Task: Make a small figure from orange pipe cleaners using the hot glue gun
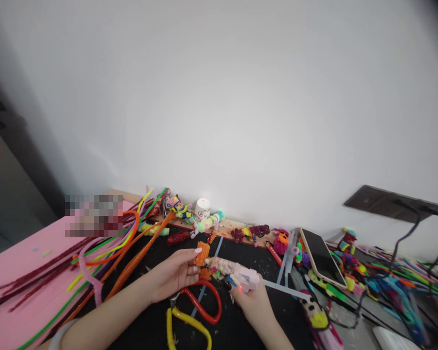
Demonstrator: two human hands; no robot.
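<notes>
The scissors [219,302] lie on the mat [241,336], in front of the pipe-cleaner piece [203,253], which is in the left hand [177,270], just left of the glue gun [248,279] in the right hand [254,297]. Pipe cleaners [140,253] spread to the left; the phone [323,257] lies to the right. Behind, a tub [203,209] stands before the wall [219,97].

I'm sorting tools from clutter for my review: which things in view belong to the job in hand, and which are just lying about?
Likely part of the job:
orange fuzzy piece, in the left hand
glue gun, in the right hand
scissors, lying close by

Apparently just lying about:
phone
white tub, against the wall
</notes>
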